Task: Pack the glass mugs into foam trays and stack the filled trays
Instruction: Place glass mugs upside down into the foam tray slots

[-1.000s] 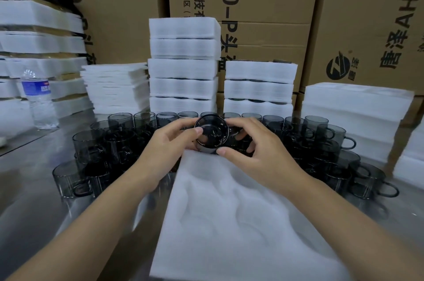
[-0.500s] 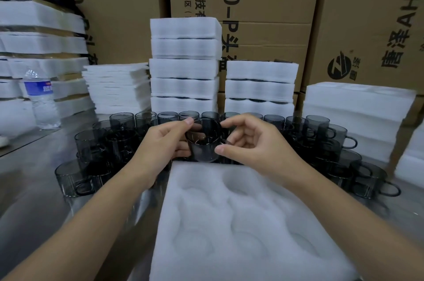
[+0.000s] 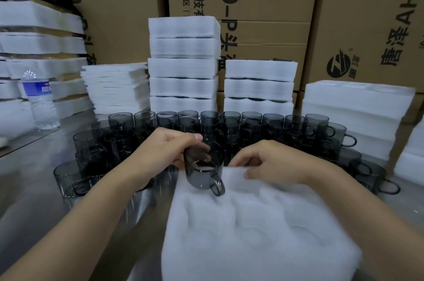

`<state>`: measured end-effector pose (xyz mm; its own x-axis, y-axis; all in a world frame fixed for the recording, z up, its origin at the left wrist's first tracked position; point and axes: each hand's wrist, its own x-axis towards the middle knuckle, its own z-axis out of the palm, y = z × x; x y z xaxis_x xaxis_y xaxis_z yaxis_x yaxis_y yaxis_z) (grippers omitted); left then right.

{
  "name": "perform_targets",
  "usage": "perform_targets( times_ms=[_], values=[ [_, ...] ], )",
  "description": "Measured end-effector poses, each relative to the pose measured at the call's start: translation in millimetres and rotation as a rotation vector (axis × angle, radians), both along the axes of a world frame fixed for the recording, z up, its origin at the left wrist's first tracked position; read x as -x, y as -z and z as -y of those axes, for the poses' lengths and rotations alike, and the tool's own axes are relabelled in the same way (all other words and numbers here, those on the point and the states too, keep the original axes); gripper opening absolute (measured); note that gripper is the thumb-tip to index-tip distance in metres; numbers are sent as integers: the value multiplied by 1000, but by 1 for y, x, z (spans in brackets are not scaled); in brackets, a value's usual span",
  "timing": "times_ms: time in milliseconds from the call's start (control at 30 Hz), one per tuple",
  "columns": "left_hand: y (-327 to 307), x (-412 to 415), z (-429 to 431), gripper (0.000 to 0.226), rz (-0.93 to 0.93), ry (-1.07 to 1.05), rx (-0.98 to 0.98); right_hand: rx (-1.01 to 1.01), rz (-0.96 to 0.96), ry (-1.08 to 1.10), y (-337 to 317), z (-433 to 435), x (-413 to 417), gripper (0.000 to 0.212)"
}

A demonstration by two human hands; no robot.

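Gripping a smoky glass mug (image 3: 203, 175) by its rim, the left hand (image 3: 165, 152) holds it at the far-left corner of the foam tray (image 3: 252, 235), whose pockets blur. The right hand (image 3: 275, 163) curls at the far edge; its grip is unclear.

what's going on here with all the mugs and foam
A person is packing dark glass mugs into a foam tray on a metal table. The left hand grips one mug by its rim, just above the tray's far left corner, handle towards the person. The right hand holds the tray's far edge. No mug sits in the tray yet. Many loose mugs wait behind it, and stacks of trays stand beyond them.
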<state>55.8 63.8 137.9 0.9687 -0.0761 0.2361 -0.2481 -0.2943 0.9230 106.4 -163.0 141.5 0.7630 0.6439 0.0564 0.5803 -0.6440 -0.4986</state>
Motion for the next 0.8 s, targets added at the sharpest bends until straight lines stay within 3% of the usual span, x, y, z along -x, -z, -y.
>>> perform_targets(
  times_ms=[167, 800],
  values=[
    [4, -2, 1, 25, -18, -19, -88, -24, 29, 26, 4, 2, -2, 36],
    [12, -2, 20, 28, 140, -278, -38, -160, -62, 41, 17, 1, -4, 40]
  ],
)
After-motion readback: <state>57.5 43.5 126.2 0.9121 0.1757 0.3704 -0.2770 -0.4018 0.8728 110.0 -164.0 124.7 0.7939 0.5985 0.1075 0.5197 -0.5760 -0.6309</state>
